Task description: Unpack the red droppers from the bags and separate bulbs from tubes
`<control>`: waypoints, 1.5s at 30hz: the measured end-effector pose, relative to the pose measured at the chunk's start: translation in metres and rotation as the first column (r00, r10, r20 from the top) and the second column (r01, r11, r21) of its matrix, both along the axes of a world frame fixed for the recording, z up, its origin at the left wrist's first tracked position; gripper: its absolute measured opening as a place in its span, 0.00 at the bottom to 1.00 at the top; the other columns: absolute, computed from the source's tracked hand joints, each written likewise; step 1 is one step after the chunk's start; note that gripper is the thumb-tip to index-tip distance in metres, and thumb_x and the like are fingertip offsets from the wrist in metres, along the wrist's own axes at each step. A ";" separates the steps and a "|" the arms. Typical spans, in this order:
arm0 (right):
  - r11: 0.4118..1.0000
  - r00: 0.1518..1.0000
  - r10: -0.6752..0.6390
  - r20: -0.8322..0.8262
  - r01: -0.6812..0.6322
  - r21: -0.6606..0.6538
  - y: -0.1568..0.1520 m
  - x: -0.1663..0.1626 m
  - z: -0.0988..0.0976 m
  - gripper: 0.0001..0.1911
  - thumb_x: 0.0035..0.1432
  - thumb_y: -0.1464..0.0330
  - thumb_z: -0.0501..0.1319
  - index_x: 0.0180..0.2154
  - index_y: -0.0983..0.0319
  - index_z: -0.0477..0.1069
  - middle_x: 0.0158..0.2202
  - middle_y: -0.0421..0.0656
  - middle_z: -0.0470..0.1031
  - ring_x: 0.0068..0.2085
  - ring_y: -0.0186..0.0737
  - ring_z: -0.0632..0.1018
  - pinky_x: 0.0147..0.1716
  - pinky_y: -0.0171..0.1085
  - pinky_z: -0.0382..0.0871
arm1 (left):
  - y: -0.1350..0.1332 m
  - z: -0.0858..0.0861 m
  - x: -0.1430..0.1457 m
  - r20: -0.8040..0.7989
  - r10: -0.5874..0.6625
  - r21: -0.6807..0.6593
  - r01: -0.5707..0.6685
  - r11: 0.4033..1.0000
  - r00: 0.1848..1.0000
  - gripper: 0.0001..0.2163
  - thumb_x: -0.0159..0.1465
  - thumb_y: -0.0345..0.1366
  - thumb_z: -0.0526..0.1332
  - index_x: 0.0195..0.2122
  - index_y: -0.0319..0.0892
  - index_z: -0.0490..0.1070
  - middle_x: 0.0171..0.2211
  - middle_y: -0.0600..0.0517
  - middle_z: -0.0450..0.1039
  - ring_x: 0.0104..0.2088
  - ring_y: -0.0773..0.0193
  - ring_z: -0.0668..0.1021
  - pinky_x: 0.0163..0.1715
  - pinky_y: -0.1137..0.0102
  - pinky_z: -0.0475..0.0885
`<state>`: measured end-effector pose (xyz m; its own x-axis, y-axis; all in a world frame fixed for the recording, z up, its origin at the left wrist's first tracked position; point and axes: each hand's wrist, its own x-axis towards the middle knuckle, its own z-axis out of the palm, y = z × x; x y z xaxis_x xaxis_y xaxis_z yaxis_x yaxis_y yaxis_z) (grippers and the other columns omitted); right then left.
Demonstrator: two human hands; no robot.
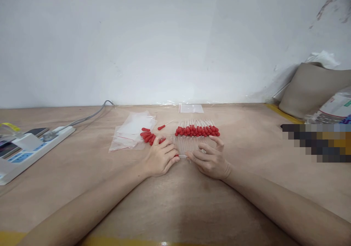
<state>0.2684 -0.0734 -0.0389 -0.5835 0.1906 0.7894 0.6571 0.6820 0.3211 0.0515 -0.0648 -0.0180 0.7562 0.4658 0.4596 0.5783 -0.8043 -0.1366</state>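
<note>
My left hand (161, 156) and my right hand (210, 157) meet over a clear glass tube (183, 155) lying on the wooden table (175, 202). Both hands pinch it at its ends, and a red rubber bulb shows at my left fingertips. Just beyond my hands lies a row of clear glass tubes (189, 143). Behind that is a row of assembled droppers with red bulbs (197, 130). A small heap of loose red bulbs (148, 135) sits to the left of my left hand. One single dropper (163, 126) lies apart.
Clear plastic bags (131, 132) lie at the left of the bulbs, another flat bag (191, 108) near the wall. A white power strip (30, 149) with a grey cable and phones sit at far left. A tan cushion (309, 88) and bagged goods sit at right.
</note>
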 end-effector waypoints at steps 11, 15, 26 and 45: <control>0.969 0.954 -0.233 -0.188 0.213 -0.121 0.014 0.023 0.003 0.12 0.56 0.70 0.56 0.42 0.54 0.70 0.24 0.35 0.72 0.30 0.31 0.69 0.49 0.44 0.45 | 0.030 0.018 -0.042 0.348 0.201 -0.093 -0.180 0.979 0.916 0.10 0.64 0.34 0.48 0.38 0.40 0.69 0.35 0.48 0.66 0.36 0.64 0.70 0.38 0.67 0.65; 0.923 0.949 -0.256 -0.186 0.183 -0.338 0.018 0.007 0.003 0.13 0.57 0.71 0.53 0.43 0.58 0.70 0.28 0.40 0.74 0.33 0.35 0.69 0.47 0.44 0.46 | 0.062 0.032 -0.071 0.459 0.425 -0.172 -0.392 0.904 0.780 0.14 0.61 0.34 0.48 0.41 0.39 0.70 0.34 0.47 0.61 0.37 0.61 0.69 0.37 0.65 0.69; 0.936 0.981 -0.195 -0.023 0.179 -0.304 0.024 -0.039 0.006 0.07 0.54 0.71 0.53 0.29 0.61 0.69 0.26 0.40 0.74 0.33 0.37 0.67 0.49 0.49 0.43 | 0.092 0.007 -0.095 0.442 0.644 -0.626 -0.300 0.720 0.624 0.19 0.50 0.44 0.60 0.42 0.39 0.71 0.32 0.49 0.73 0.32 0.62 0.74 0.35 0.68 0.69; 0.850 0.987 -0.140 0.076 0.159 -0.503 0.012 -0.046 0.010 0.25 0.54 0.49 0.50 0.38 0.59 0.72 0.33 0.44 0.73 0.38 0.42 0.66 0.47 0.51 0.45 | 0.128 0.038 -0.045 -0.076 0.659 -0.407 -0.627 0.664 0.748 0.15 0.47 0.52 0.60 0.26 0.46 0.75 0.35 0.48 0.75 0.41 0.48 0.72 0.44 0.57 0.58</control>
